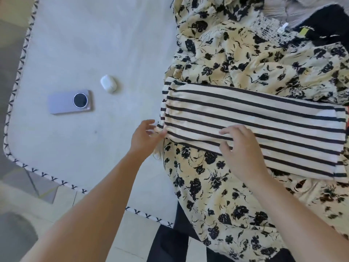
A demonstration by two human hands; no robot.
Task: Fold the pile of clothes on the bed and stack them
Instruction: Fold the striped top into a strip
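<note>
Clothes fill the right of the frame: a folded striped top [253, 127] lies on a floral dress [226, 195]. Left hand [146, 136] pinches the top's left edge, fingers narrow. Right hand [243, 152] rests on its lower edge, fingers spread. Phone [70, 104] and earbud case [108, 83] lie on the bed [75, 44], upper left.

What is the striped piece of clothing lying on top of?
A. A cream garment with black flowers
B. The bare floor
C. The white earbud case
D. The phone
A: the striped garment lies folded across the floral garment, whose print shows above and below it.
</note>
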